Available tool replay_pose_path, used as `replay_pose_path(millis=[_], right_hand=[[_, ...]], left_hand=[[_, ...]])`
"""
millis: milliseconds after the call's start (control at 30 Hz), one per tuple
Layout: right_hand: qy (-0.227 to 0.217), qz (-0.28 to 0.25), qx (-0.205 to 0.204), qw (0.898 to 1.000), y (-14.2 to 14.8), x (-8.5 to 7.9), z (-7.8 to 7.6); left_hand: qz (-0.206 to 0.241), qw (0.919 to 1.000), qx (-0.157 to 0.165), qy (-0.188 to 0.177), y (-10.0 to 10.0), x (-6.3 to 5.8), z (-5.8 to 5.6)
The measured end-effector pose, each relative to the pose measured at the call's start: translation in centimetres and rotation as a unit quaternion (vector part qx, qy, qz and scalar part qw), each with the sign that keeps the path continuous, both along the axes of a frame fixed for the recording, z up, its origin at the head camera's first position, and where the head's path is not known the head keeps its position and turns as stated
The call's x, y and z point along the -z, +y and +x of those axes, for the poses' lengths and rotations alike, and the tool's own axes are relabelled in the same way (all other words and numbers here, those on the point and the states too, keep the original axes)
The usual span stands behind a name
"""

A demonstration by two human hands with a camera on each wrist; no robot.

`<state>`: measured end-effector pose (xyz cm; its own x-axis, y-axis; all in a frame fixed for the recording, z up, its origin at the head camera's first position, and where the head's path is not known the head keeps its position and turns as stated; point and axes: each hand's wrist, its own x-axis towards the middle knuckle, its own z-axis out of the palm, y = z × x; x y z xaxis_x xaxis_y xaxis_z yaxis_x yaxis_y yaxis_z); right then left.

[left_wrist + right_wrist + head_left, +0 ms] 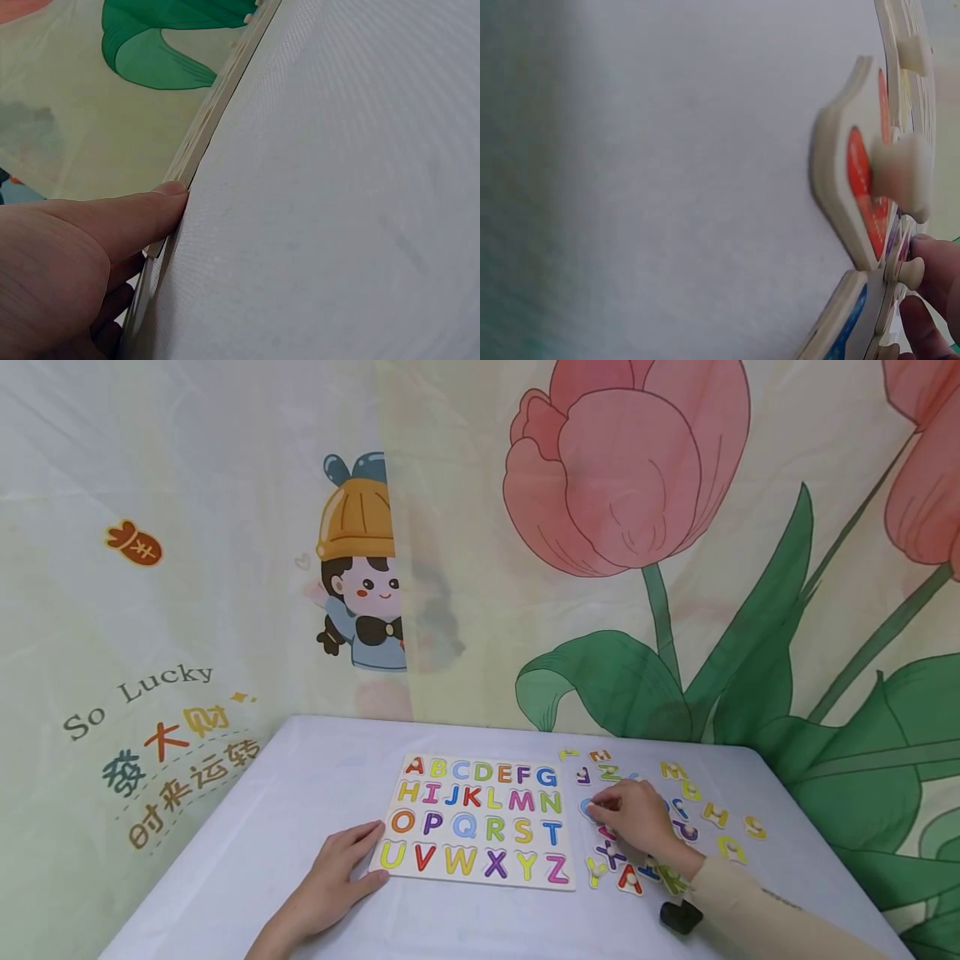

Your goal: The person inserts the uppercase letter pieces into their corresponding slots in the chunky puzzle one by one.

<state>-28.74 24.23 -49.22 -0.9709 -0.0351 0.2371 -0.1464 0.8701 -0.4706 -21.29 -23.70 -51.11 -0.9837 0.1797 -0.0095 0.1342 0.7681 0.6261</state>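
A white letter puzzle board [481, 828] lies flat, showing coloured letters A to Z. My left hand [337, 872] rests at its lower left corner, fingers along the left side. In the left wrist view, the thumb [146, 217] touches the board's edge. Right of the board, my right hand [637, 818] pinches a light blue letter piece [586, 808] between thumb and fingertips; the hand hides part of that letter. Beneath and around it lie loose pieces, among them a red A [630, 879] and a yellow Y [596, 872]. Knobs, such as a pale one [904, 176], stand on the pieces.
Further right are a yellow H [715, 813] and a yellow S [754, 827]. A small black object [681, 917] sits by the right sleeve [765, 902]. The white-covered table [247, 852] meets a printed curtain [465, 543] at its back edge.
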Motion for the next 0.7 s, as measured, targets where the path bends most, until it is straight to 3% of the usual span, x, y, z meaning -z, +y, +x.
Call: replay_pose_path(millis=[700], right_hand=[[-0.023,-0.052,-0.047,0.997,-0.9,-1.2,0.1]], left_hand=[[0.002,1.0000,0.004,0.003,-0.1,-0.1,0.1]])
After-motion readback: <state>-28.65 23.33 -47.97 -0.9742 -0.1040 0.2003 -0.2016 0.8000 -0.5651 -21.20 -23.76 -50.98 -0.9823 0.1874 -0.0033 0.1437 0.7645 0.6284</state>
